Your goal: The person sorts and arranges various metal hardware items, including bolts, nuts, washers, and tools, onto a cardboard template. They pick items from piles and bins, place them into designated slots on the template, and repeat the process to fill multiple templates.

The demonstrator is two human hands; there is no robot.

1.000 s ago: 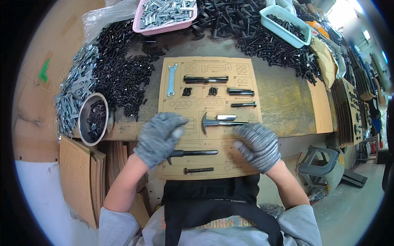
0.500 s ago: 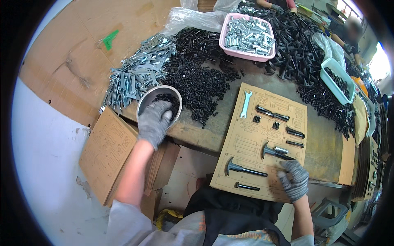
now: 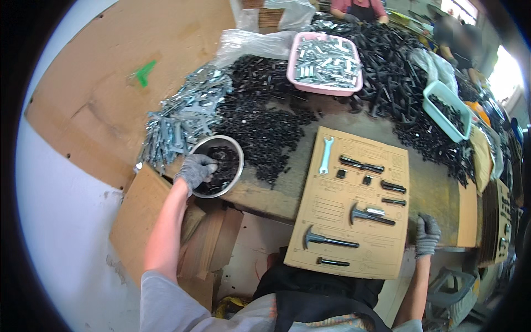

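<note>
Brown cardboard packing card (image 3: 354, 205) lies flat on table edge, centre-right, w/ faint printed outlines; metal parts sit in its cut-outs. Right hand (image 3: 427, 235) grips its right edge. More cards of same kind stacked at far right (image 3: 500, 221). Clear plastic bags (image 3: 249, 41) at top, crumpled, beside pink tray. Flat brown cardboard sheets (image 3: 166, 221) lean below table on left. Small green tape mark (image 3: 144, 73) on brown board, upper left. No screens.
</note>
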